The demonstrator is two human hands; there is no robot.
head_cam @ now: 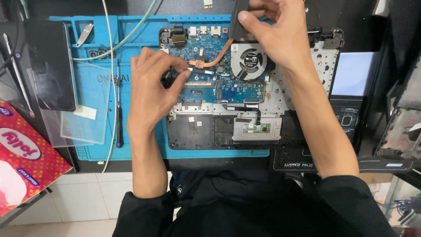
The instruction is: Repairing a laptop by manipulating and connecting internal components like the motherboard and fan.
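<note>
I had the left hand (151, 90) pinched narrow on a small pale connector (190, 69) at the board's (219, 85) middle left, just beside the copper pipe (215, 56) that ran toward the fan (249, 61) at two o'clock. My right hand (276, 33) gripped a dark flat part (239, 19) at twelve o'clock, above the fan. I judged the risk lay in the pinch: a skewed pull could have torn the thin lead or bent its socket, and the raised dark part could have dropped onto the bare board. The opened laptop shell (307, 94) served as the one real container, holding board, fan and the touchpad plate (256, 128) at six o'clock. The blue mat (94, 30) on the desk had shallow trays at ten o'clock, one holding a metal pick (84, 35). A red tissue box (26, 153) sat at eight o'clock.
</note>
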